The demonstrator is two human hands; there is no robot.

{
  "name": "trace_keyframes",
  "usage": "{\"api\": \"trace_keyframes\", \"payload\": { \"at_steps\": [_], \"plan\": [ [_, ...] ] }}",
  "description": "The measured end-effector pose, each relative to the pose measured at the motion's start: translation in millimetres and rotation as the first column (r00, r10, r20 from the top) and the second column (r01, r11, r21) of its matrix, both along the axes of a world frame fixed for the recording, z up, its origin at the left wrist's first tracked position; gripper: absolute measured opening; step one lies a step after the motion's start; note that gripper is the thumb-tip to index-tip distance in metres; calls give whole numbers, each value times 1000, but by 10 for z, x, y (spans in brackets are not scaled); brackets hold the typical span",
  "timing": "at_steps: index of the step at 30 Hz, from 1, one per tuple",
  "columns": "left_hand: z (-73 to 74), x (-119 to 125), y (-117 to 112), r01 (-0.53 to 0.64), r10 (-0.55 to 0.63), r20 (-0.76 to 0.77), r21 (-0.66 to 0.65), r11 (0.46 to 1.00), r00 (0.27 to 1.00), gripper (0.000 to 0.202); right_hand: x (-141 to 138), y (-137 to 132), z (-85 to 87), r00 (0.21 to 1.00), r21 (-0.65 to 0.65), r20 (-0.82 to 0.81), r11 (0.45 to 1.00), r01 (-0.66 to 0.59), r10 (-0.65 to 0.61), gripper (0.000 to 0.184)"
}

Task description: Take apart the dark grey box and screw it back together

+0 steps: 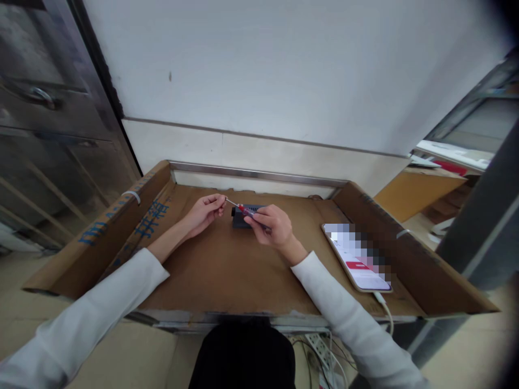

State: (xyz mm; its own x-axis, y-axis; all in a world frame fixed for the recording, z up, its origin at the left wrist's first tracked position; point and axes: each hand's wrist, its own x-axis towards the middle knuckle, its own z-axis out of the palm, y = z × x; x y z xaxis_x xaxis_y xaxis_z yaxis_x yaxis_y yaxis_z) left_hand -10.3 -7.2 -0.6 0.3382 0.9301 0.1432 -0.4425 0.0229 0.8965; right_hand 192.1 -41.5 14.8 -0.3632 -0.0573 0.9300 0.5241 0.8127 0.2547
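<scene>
A screwdriver with a red and clear handle is gripped in my right hand, its thin metal shaft pointing left. At the tip of that shaft, the fingers of my left hand are pinched together; whatever they hold there is too small to make out. Behind and below the screwdriver, a dark grey box-shaped device with slots on top and a black knob-like part on its left side rests on the cardboard. My right hand covers part of the device.
Cardboard lines the table, with raised flaps on the left and right. A lit phone lies at the right, a white cable plugged into it. A power strip is below the front edge. A wall stands behind.
</scene>
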Motion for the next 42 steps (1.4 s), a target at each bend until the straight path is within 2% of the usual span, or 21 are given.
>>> {"api": "trace_keyframes", "payload": {
  "at_steps": [4,8,15,20,26,29,31,34,38,40,42],
  "plan": [
    [12,-2,-6,6,-6,-14,-16,1000,1000,33,-2,-5,20,1000,38,22,999,14,-15,18],
    [19,4,-15,16,-16,-21,-36,999,1000,33,-4,3,18,1000,7,21,1000,10,-10,19],
    [-14,11,14,-85,85,-40,-3,996,996,31,-22,12,34,999,-135,-27,990,-42,38,18],
    [-32,-5,26,-143,153,-115,88,986,982,31,-1,29,11,996,-240,-75,969,-66,49,19],
    [-35,-14,18,-168,200,-206,160,973,958,34,16,16,-28,973,-340,-225,932,-127,50,23],
    [-37,-10,13,-167,206,-226,183,969,952,36,3,-19,14,956,-445,-292,888,-116,-22,22],
    [-44,-2,12,-157,204,-235,205,966,950,36,-9,-33,63,926,-546,-369,825,-146,-80,25],
    [-53,15,13,-130,199,-256,260,957,946,34,-25,-24,142,853,-627,-514,719,-299,-94,29],
    [-40,35,10,-111,242,-304,390,914,922,30,6,29,244,760,-633,-647,602,-487,-65,30],
    [-27,38,-4,-121,298,-326,467,876,897,30,77,65,302,747,-628,-661,599,-497,-73,30],
    [-17,34,-28,-125,372,-349,563,817,860,30,185,102,372,751,-613,-654,645,-456,-90,27]
  ]
}}
